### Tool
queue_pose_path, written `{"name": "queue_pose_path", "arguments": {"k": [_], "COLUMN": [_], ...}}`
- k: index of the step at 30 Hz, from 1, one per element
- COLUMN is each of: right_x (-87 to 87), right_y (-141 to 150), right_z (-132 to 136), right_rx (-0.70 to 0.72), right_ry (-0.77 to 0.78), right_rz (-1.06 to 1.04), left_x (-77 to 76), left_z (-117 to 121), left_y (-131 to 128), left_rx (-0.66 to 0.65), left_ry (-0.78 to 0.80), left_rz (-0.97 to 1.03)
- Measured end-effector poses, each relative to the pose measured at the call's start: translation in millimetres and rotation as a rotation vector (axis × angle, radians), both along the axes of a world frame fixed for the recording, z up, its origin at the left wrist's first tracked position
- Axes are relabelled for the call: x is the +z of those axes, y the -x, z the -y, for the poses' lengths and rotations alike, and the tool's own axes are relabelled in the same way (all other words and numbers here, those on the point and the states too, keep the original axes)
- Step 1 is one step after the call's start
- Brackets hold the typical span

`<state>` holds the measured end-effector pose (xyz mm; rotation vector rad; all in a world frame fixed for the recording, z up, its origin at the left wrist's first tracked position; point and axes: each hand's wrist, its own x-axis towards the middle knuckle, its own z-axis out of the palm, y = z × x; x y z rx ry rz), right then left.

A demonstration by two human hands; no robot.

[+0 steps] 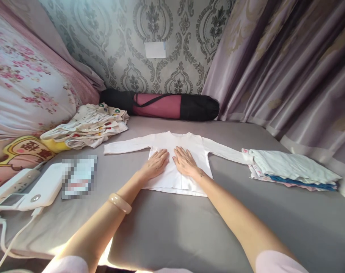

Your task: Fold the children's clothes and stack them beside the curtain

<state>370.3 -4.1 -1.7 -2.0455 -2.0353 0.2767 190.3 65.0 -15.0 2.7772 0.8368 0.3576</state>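
Note:
A white long-sleeved shirt (pixel 175 142) lies spread out on the grey bed sheet (pixel 172 227), its neckline away from me and both sleeves stretched to the sides. My left hand (pixel 156 163) rests flat on the left half of the shirt's body, fingers extended. On the right half lies my right hand (pixel 186 161), also flat with its fingers apart. Neither hand grips anything. The cuff of the right sleeve reaches a stack of folded clothes (pixel 294 167). A pale bangle (pixel 119 203) circles my left forearm.
Crumpled patterned clothes (pixel 95 123) lie at the back left. A black and maroon rolled bag (pixel 158 106) lies along the wall. Left of me are a white power bank (pixel 44 185), a power strip (pixel 13 189), cables and a blurred packet (pixel 80 176). Curtains (pixel 292 64) hang right.

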Motion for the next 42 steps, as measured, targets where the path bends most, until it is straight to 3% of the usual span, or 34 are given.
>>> {"name": "queue_pose_path", "arguments": {"k": [3, 10, 18, 24, 27, 30, 33, 36, 39, 42], "right_x": [-3.2, 9.3, 22.8, 37.3, 48.8, 55.9, 50.7, 33.9, 14.2, 1.3], "right_y": [1.9, 4.7, 5.4, 4.3, -2.5, -13.6, -24.8, -33.8, -41.7, -48.7], "right_z": [4.8, 21.3, 92.2, 146.6, 157.7, 142.1, 97.9, 45.2, 11.5, 5.3], "right_rx": [0.043, 0.184, 0.487, 0.539, 0.554, 0.510, 0.272, -0.009, -0.199, -0.191], "right_ry": [0.037, 0.111, 0.159, 0.215, 0.276, 0.314, 0.161, -0.086, -0.025, 0.060], "right_rz": [0.042, 0.059, -0.015, -0.185, -0.320, -0.479, -0.534, -0.340, -0.068, 0.082], "left_x": [2.7, 12.8, 20.0, 27.2, 37.7, 49.2, 48.1, 29.2, 5.2, -6.6], "left_z": [-2.3, -10.3, -15.8, -16.1, -15.8, -13.5, -8.3, -3.2, -1.4, -2.4], "left_y": [13.7, 34.3, 67.7, 99.6, 103.0, 82.5, 36.7, -15.3, -47.3, -50.4], "left_rx": [-0.034, -0.117, -0.124, -0.057, -0.022, 0.037, 0.035, 0.003, 0.098, 0.153], "left_ry": [-0.024, -0.048, 0.047, 0.114, 0.119, 0.048, -0.053, -0.052, -0.077, -0.069], "left_rz": [-0.099, -0.227, -0.289, -0.343, -0.356, -0.294, -0.143, -0.001, 0.018, -0.056]}}
